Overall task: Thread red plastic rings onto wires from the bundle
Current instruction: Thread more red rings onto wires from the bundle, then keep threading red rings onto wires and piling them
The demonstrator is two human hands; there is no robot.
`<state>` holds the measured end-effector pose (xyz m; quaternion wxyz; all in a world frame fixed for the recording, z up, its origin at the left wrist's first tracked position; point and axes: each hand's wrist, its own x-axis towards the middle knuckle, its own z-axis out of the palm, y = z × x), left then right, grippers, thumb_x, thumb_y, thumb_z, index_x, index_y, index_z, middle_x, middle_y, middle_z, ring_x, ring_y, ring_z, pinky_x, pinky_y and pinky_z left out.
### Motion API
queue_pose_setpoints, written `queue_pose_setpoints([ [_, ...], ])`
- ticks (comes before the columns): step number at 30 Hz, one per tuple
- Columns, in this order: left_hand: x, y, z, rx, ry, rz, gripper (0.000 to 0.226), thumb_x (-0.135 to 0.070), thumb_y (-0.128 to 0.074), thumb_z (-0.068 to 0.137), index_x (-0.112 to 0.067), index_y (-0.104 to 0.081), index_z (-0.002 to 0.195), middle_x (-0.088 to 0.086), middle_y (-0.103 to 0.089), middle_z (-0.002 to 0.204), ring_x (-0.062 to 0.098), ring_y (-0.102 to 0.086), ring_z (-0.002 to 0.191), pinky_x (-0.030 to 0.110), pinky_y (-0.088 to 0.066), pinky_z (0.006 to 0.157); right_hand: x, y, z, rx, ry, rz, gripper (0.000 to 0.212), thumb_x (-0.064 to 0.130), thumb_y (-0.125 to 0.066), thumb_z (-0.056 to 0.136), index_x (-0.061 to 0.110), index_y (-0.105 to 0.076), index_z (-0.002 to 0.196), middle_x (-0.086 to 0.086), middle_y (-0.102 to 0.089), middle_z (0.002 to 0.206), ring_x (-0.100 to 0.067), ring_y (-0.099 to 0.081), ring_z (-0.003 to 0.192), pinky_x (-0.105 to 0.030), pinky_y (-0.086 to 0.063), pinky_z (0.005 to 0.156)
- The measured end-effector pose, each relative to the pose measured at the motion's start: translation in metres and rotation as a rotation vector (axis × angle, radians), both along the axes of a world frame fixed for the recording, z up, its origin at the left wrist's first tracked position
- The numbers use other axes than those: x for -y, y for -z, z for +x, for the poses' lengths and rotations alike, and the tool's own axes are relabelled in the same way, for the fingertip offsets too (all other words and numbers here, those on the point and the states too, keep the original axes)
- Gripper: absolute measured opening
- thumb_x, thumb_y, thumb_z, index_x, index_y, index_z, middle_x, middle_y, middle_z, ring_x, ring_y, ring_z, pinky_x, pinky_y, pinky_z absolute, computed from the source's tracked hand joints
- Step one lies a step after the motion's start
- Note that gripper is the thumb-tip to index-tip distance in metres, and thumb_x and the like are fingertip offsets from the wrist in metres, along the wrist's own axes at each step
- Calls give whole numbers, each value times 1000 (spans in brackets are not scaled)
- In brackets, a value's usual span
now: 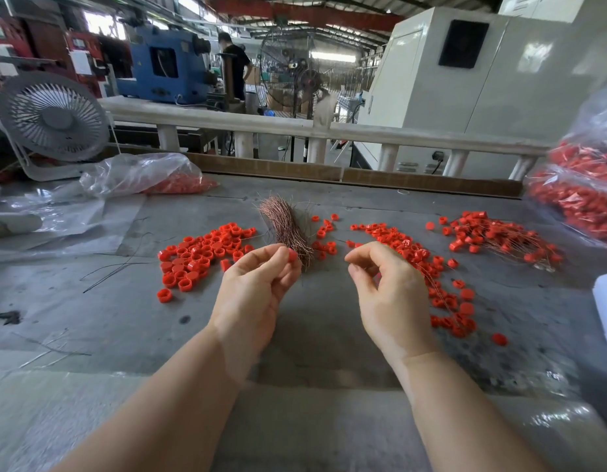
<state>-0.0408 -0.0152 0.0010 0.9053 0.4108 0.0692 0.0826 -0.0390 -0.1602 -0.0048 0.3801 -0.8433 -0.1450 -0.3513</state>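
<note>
Red ring (292,256) pinched in left hand (257,291), right hand (385,287) curled

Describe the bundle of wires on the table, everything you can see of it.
The wire bundle is a thick sheaf of thin, coppery-pink strands, metal by its look. It lies on the grey table, fanned wider at the far end, with stray strands sticking out. Loose red rings lie on either side. Its near end sits just behind the left hand; whether they touch is unclear.
</note>
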Motion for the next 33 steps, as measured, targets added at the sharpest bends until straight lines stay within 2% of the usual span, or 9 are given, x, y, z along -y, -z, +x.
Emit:
queue_pose_setpoints([
  [4, 0, 1, 0, -50, 40, 92, 9, 1, -56, 85, -2, -62, 91, 9, -66, 78, 13, -64, 64, 22, -56, 68, 11, -3, 6, 22, 139, 211, 15, -4, -59, 81, 10, -65, 81, -2, -65, 75, -24, -60, 74, -37, -49, 70],
  [10, 3, 2, -1, -67, 80, 174, 9, 5, -55, 85, -1, -63, 84, 10, -65, 77, 14, -61, 67, 20, -56, 65, 29, -5, 16, 9, 408, 439, 19, -3, -51, 86, 10, -65, 89, -5, -63, 85, -27, -59, 82, -27, -40, 70],
  [12, 4, 2, -1, -56, 83, 218, 10, 5, -55, 85, -1, -63, 81, 9, -65, 76, 14, -61, 65, 20, -56, 64, 33, -5, 18, -33, 491, 440, 24, -4, -46, 87, 9, -66, 91, -9, -66, 93, -30, -58, 87, -30, -40, 73],
  [15, 5, 3, -2, -57, 77, 325, 12, 3, -58, 84, -4, -66, 79, 7, -65, 74, 13, -61, 67, 23, -55, 72, 37, -3, 19, -140, 569, 358, 37, -8, -37, 83, 8, -68, 95, -13, -64, 105, -33, -56, 95, -36, -43, 82],
  [18, 6, 4, -4, -60, 62, 434, 14, 2, -61, 83, -9, -68, 78, 5, -66, 73, 14, -61, 70, 26, -53, 76, 39, -2, 20, -240, 608, 255, 43, -11, -39, 80, 10, -68, 105, -11, -59, 117, -34, -52, 109, -45, -38, 96],
  [25, 6, 7, -4, -22, -73, 742, 20, -3, -66, 79, -22, -69, 71, -9, -65, 62, 7, -58, 60, 30, -53, 73, 38, 1, 19, -455, 654, 38, 35, 3, -49, 86, 13, -62, 117, -4, -48, 135, -30, -35, 126, -40, -21, 101],
  [28, 2, 8, -1, -31, -200, 872, 25, -3, -65, 79, -24, -65, 67, -7, -62, 61, 11, -55, 59, 32, -51, 73, 34, 1, 16, -372, 646, -102, 35, 3, -52, 84, 11, -63, 116, -3, -41, 143, -26, -28, 130, -41, -17, 106],
  [30, -3, 8, 2, -33, -301, 967, 25, -4, -65, 80, -26, -63, 68, -7, -62, 65, 15, -56, 65, 27, -47, 72, 28, 1, 13, -278, 611, -179, 38, 2, -54, 82, 13, -62, 118, -2, -41, 144, -25, -28, 131, -39, -14, 107],
  [33, -10, 10, 6, -35, -434, 1192, 20, -2, -59, 83, -21, -66, 81, -1, -61, 89, 19, -56, 88, 20, -34, 73, 18, 3, 10, -179, 465, -253, 40, -2, -56, 79, 12, -64, 116, -3, -49, 137, -27, -36, 127, -39, -21, 107],
])
